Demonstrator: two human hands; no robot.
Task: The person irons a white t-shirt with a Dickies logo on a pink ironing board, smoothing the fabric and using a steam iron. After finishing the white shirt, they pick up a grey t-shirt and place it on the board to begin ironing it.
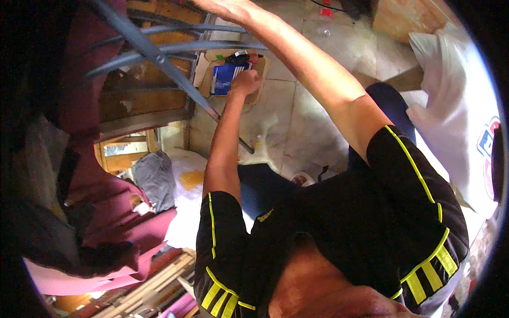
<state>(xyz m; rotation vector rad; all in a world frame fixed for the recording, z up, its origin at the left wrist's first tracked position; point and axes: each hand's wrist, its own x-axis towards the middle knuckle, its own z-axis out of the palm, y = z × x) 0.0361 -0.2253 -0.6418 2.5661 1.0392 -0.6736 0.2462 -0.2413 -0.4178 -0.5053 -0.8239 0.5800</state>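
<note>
My left hand (246,82) reaches down to a shallow cardboard box (263,66) on the floor. Its fingers are curled at the right end of a blue box with white stripes (221,79) lying inside. The hand covers whatever the fingers press on, so I cannot make out what they hold. Behind the blue box lie small black and red items (241,57), too small to name. My right arm stretches across to the top edge, where part of my right hand (214,5) shows; its fingers are out of the picture.
Crossed grey metal bars (159,59) stand left of the cardboard box, partly in front of wooden furniture (143,106). Maroon cloth (114,206) hangs at left, near a grey cloth bundle (154,177). White cloth (450,106) hangs at right. A red object (326,8) lies on the tiled floor.
</note>
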